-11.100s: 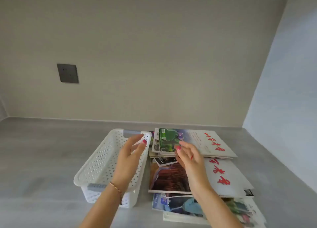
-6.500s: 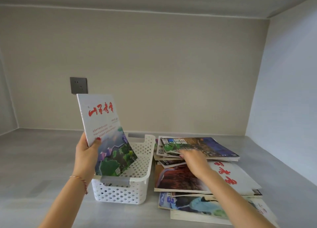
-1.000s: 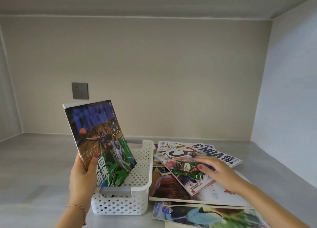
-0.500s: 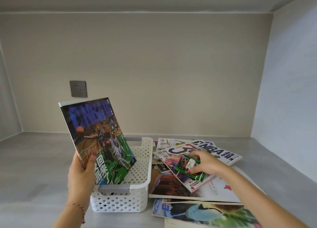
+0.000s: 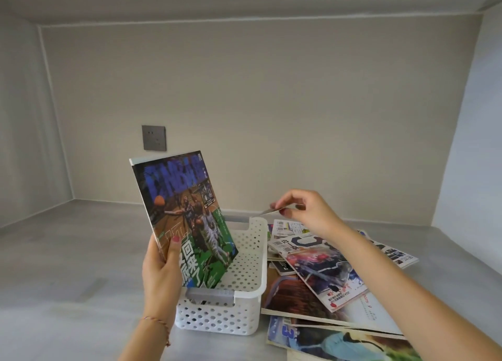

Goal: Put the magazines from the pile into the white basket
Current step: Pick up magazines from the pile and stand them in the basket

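My left hand (image 5: 162,275) grips a basketball magazine (image 5: 182,219) by its lower left edge and holds it upright, its bottom inside the white perforated basket (image 5: 250,254). At least one more magazine stands behind it. My right hand (image 5: 304,211) is raised above the basket's far right corner, pinching a small thin card (image 5: 269,211) seen edge-on. The pile of magazines (image 5: 320,273) lies fanned out flat to the right of the basket, under my right forearm.
The grey shelf surface (image 5: 68,252) stretches left of the basket. A back wall with a dark socket plate (image 5: 154,137) stands behind, and a side wall (image 5: 472,170) closes the right. The pile reaches the bottom right of the frame.
My right hand picked the small green card off the pile and lifted it up and left, over the basket's far corner. The left hand still holds the basketball magazine upright in the basket.
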